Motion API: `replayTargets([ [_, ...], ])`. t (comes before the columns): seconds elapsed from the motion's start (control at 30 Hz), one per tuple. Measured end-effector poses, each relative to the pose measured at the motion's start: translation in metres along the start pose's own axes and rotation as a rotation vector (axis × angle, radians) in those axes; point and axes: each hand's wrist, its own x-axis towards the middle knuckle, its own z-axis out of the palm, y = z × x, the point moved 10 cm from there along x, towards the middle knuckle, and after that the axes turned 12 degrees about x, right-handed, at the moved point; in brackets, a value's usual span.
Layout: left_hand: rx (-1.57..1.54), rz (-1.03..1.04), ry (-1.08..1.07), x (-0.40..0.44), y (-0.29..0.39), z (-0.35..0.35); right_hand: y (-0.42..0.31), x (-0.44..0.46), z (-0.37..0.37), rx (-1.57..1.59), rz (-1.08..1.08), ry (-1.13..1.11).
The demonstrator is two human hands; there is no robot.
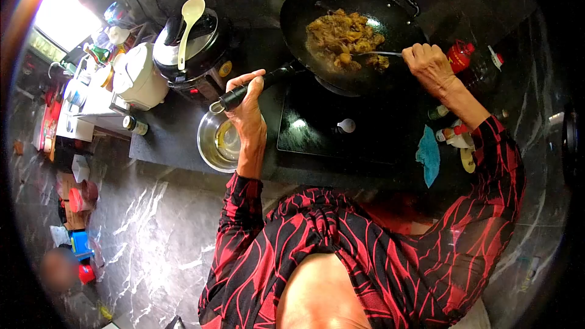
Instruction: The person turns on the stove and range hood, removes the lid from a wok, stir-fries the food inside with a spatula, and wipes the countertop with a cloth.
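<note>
A large black wok [298, 9] stands tilted at the back of the counter, with chunks of brown, saucy food [344, 33] inside. Its black handle [277, 75] points toward me and to the left, and my left hand [248, 100] grips it near the ring at its end. Over the wok's right side, my right hand [428, 66] is closed round a thin metal-shafted utensil [384, 54]. The utensil's far end reaches into the food, so its head is partly hidden. Below my left hand, a steel bowl [210, 152] holds some yellowish liquid.
A black cooktop [317, 128] lies in front of the wok, with a small white round object [346, 125] on it. To the left stand a cooker [183, 55] with a pale ladle [190, 24] on its lid and a white appliance [143, 76]. Rightward are a blue cloth [428, 155] and a red-capped bottle [461, 55].
</note>
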Motion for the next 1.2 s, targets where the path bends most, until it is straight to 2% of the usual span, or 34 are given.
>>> replayTargets([
  [0.1,-0.019,0.002,0.006,0.0,-0.003,0.0,0.015,-0.007,0.002,0.123,0.059,-0.033],
  [0.2,-0.035,-0.017,0.004,-0.001,-0.004,-0.001,0.04,-0.013,0.008,0.326,0.237,-0.108],
  [0.37,-0.016,-0.013,0.013,-0.001,-0.001,-0.001,0.082,-0.025,0.009,0.396,0.369,-0.078],
  [0.5,0.018,-0.022,0.019,0.0,-0.002,-0.002,0.115,-0.033,0.017,0.515,0.562,-0.25],
  [0.7,0.035,-0.027,0.001,-0.002,0.004,0.001,0.14,-0.026,0.0,0.504,0.601,-0.176],
  [0.77,0.027,-0.041,0.002,-0.002,0.005,0.002,0.123,-0.019,-0.011,0.525,0.481,-0.3],
  [0.8,0.037,-0.029,-0.003,-0.002,0.007,0.002,0.114,-0.014,-0.027,0.531,0.391,-0.252],
  [0.83,0.048,-0.018,-0.009,-0.003,0.008,0.003,0.111,-0.014,-0.037,0.535,0.39,-0.253],
  [0.9,0.057,-0.016,-0.008,-0.003,0.01,0.003,0.078,-0.002,-0.073,0.59,0.074,-0.163],
  [1.03,0.076,-0.015,-0.006,-0.003,0.009,0.002,0.031,0.008,-0.086,0.369,-0.153,-0.165],
  [1.1,0.067,-0.015,-0.006,-0.003,0.008,0.003,0.007,0.016,-0.076,0.289,-0.195,-0.099],
  [1.2,0.032,-0.003,-0.007,-0.003,0.009,0.003,-0.029,0.034,-0.048,0.061,-0.13,0.011],
])
